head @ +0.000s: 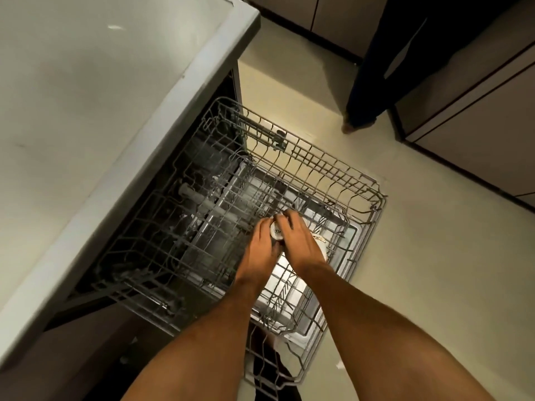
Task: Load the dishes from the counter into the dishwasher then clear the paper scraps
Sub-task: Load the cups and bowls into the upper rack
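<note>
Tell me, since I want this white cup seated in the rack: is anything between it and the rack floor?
Nothing visible blocks it. Both the left hand and right hand hold the white cup low inside the pulled-out rack, among bare wire tines. The spot right under the cup is hidden by the hands.

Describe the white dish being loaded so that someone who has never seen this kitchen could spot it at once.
Start at the grey counter; the wire dishwasher rack is pulled out from under it over the floor. Near the rack's middle the left hand and right hand meet on a small white dish with dark lettering. It is the only white piece among the grey wires.
</note>
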Motion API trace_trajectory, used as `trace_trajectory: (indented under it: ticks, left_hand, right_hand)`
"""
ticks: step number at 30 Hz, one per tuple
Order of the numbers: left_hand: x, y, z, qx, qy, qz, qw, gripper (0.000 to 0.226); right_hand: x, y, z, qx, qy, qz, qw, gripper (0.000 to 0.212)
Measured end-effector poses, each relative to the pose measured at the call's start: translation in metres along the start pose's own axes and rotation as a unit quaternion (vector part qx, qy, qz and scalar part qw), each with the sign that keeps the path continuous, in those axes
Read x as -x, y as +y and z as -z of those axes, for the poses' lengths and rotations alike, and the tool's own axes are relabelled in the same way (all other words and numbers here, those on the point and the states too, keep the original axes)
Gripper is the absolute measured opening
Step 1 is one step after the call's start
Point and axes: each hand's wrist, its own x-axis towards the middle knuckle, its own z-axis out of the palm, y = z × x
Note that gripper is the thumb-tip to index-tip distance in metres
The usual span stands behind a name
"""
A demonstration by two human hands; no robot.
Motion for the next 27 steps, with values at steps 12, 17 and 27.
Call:
trace_trajectory:
  ticks: [12, 17, 27]
  left_hand:
    - [-0.011, -0.013, -0.005, -0.011, -0.021, 0.019, 1.0, 0.068]
    - [-0.007, -0.013, -0.003, -0.023, -0.02, 0.012, 0.999, 0.071]
    - [0.033, -0.028, 0.031, -0.155, 0.072, -0.045, 0.984, 0.058]
  right_hand:
    - [-0.003, -0.004, -0.009, 0.059, 0.008, 0.031, 0.998, 0.087]
    - [0.0, -0.007, -0.007, 0.073, 0.002, 0.02, 0.997, 0.092]
    - [0.025, -0.032, 0.001, 0.109, 0.037, 0.039, 0.993, 0.088]
